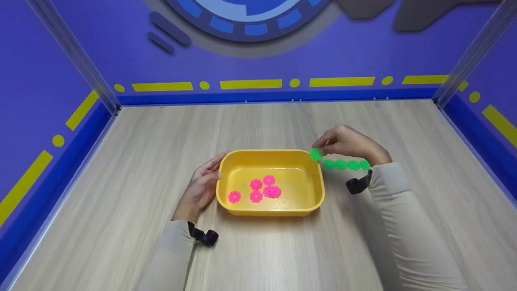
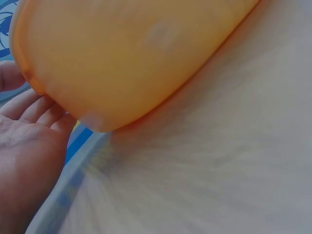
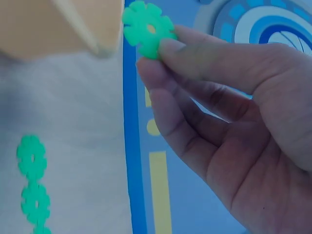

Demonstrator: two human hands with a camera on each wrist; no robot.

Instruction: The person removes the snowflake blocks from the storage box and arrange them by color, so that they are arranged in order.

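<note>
A yellow plastic tub [image 1: 270, 212] stands on the table, with several pink flower-shaped discs [image 1: 256, 184] lying on its floor. My left hand [image 1: 200, 186] grips the tub's left end, thumb at the rim and fingers along the outer wall; the left wrist view shows that hand [image 2: 29, 131] against the tub [image 2: 126, 63]. Between thumb and fingertips my right hand [image 1: 347, 142] pinches a green flower-shaped disc [image 1: 316, 154] by the tub's back right corner. That disc [image 3: 148, 29] is tilted up in the right wrist view. Below this hand, a joined row of green discs [image 1: 347, 164] lies on the table.
The wood-patterned table [image 1: 169, 133] is bounded by a blue-purple back wall [image 1: 258, 64] and side walls. Both wrists carry black camera mounts [image 1: 208, 237]. To the right of the tub, the green row lies close to its wall.
</note>
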